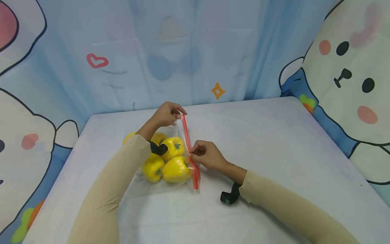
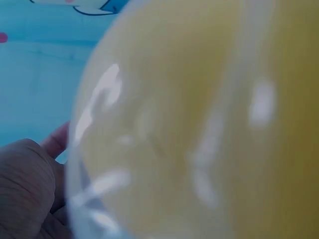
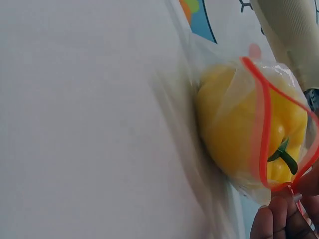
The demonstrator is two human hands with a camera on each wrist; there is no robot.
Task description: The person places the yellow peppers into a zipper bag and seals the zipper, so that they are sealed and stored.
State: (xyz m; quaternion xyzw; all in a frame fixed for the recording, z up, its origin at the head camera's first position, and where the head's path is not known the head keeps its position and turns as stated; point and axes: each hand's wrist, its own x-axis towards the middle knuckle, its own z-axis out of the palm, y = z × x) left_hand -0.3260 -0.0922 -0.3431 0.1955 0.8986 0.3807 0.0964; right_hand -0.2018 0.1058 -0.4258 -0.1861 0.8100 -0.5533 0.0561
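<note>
A clear zip bag with a red zip strip lies on its side, its mouth toward the right. Inside it are several yellow bell peppers with green stems. My left hand pinches the far end of the strip. Partway down the strip, thumb and fingers of my right hand pinch it too. In the right wrist view the near part of the mouth gapes in a red loop, a pepper behind it. Plastic and a blurred pepper fill most of the left wrist view.
The bag rests on a table with a white cloth. Behind it hangs a blue curtain with cartoon prints. A black wrist camera sits under the right sleeve cuff, another at the left cuff, overlapping the peppers in the head view.
</note>
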